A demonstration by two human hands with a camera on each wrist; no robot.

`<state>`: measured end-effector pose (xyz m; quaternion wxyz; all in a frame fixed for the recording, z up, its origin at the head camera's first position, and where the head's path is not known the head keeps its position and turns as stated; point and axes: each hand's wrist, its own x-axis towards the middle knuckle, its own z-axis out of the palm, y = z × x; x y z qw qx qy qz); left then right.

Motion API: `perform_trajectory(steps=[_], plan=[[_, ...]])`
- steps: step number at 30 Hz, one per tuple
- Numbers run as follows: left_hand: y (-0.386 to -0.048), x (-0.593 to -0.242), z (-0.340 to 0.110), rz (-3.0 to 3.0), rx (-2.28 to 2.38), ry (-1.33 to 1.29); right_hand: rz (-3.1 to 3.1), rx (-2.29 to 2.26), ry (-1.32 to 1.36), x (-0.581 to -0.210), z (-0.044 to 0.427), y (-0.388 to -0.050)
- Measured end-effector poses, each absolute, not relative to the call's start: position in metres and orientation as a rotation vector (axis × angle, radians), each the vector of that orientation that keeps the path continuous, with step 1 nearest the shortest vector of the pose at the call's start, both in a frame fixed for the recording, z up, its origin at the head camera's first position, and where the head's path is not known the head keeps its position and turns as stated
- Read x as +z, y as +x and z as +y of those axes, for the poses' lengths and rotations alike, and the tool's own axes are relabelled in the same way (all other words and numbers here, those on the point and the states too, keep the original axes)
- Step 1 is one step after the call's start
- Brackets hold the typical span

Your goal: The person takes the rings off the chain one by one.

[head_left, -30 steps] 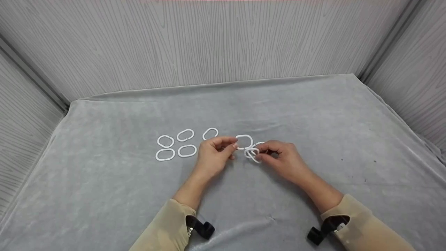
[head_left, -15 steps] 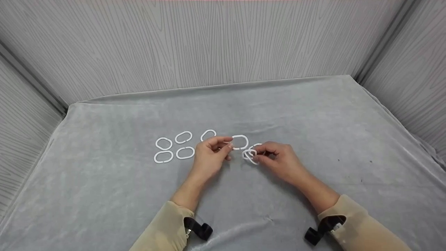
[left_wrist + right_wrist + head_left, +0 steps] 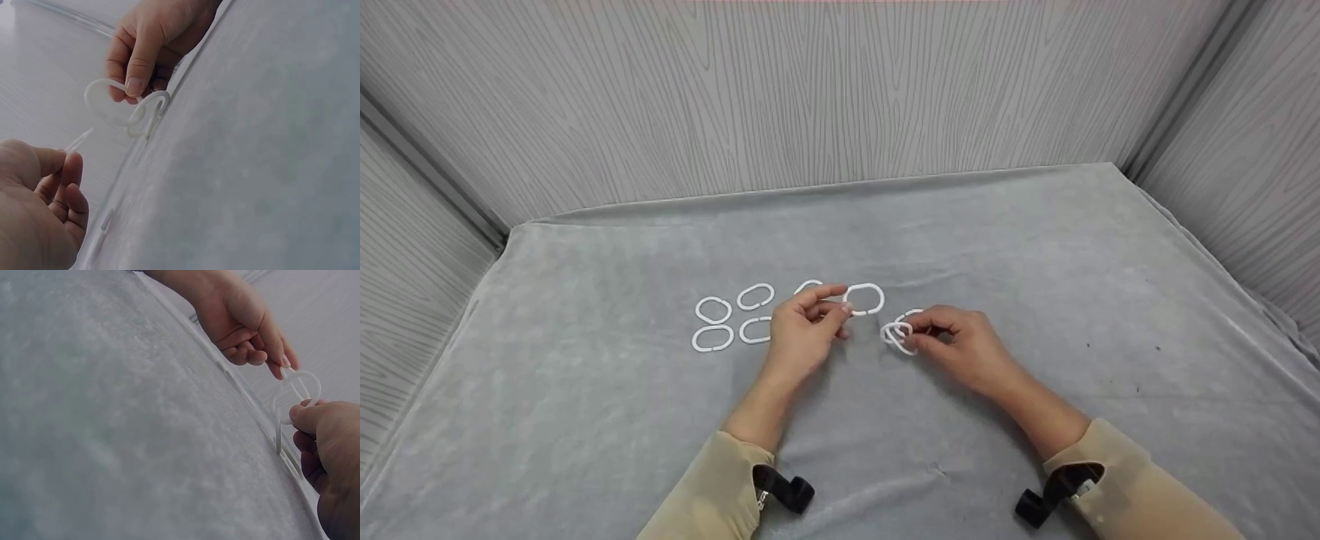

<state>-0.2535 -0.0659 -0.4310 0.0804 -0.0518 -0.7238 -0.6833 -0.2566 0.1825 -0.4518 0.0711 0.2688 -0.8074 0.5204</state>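
My left hand (image 3: 801, 330) pinches one white oval split ring (image 3: 864, 286) between thumb and fingertips, raised off the cloth. Opposite it, my right hand (image 3: 969, 345) holds a ring by its side, and this is linked with at least one more white ring (image 3: 897, 325) that hangs from it. A gap lies between the left hand's ring and the linked rings in the head view. The left wrist view shows the left ring edge-on, as a thin strip (image 3: 80, 139), while the linked rings (image 3: 151, 100) dangle under the right thumb. Exactly how many are linked I cannot tell.
Several loose white rings (image 3: 713, 337) lie in two rough rows left of the left hand, partly covered by it. Grey cloth (image 3: 585, 420) covers the table. Grey wood-patterned panels (image 3: 825, 90) stand behind and at both sides.
My left hand has moved left and slightly up with its ring, widening the distance to the linked rings. The right hand keeps its hold almost in place. The whole view shifted a little.
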Motion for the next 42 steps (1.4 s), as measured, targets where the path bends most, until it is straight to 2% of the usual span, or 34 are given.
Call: perform_trajectory(steps=[13, 23, 42], plan=[[-0.258, -0.423, -0.071, -2.184, -2.062, -0.052, -2.434, 1.541, 0.817, -0.45, 0.183, -0.256], [-0.276, -0.416, -0.081, -2.274, -2.03, 0.016, -2.432, 1.574, 0.813, -0.451, 0.182, -0.256], [-0.302, -0.413, -0.077, -2.569, -1.903, -0.003, -2.418, 1.544, 0.809, -0.451, 0.183, -0.258]])
